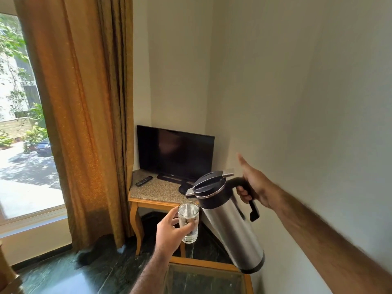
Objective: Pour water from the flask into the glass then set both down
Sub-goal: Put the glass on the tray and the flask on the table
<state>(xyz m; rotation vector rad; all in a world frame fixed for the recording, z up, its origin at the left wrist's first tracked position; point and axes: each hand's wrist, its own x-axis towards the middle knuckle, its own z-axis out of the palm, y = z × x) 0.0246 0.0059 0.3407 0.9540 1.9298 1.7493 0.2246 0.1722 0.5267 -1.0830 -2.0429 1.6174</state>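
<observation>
The steel flask (234, 232) has a black lid and a black handle and is tilted to the left, its spout right over the rim of the glass. My right hand (253, 187) grips the handle, thumb sticking up. The clear tall glass (188, 223) is held upright in the air by my left hand (170, 232); there is water in it. Both are raised above the floor, just beyond a glass-topped table.
A glass-topped wooden table (209, 266) lies below at the bottom edge. A corner stand (157, 193) behind carries a television (175, 152) and a remote (144, 181). An orange curtain (84, 124) hangs left, and a wall runs close on the right.
</observation>
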